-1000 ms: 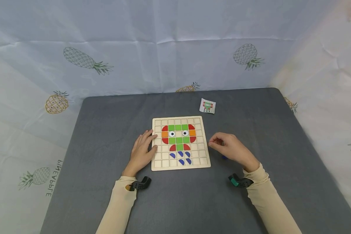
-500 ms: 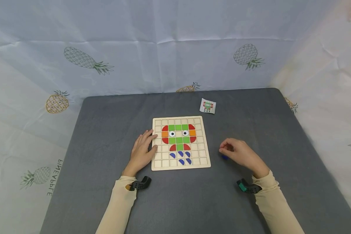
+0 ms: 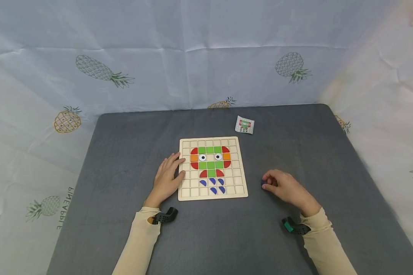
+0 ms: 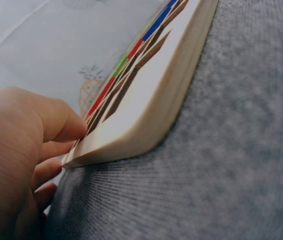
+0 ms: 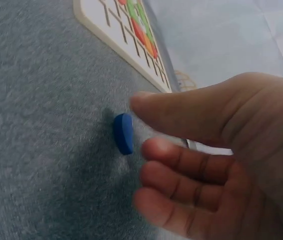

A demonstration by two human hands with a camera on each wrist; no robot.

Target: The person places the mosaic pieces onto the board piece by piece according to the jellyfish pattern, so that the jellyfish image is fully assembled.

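Observation:
A square wooden grid board [image 3: 241, 187] lies on the dark table, with red, green and orange pieces, two eye discs and several blue half-round pieces [image 3: 212, 181] on it. At its left edge rests my left hand [image 3: 166, 177], its fingers extended and touching the board's rim; in the left wrist view the hand [image 4: 26, 145] meets the board's corner. Right of the board, my right hand [image 3: 289, 189] is over a single blue half-round piece [image 5: 123, 133] lying on the table. In the right wrist view, the thumb and curved fingers are spread apart beside that piece, not gripping it.
A small card [image 3: 244, 125] printed with a similar coloured pattern lies behind the board, to the right. The grey table [image 3: 130, 141] ends at a pineapple-print curtain [image 3: 179, 76] at the back and sides.
My right hand has moved rightward and a little toward me, away from the board and to the blue piece on the table. The left hand and board have stayed put.

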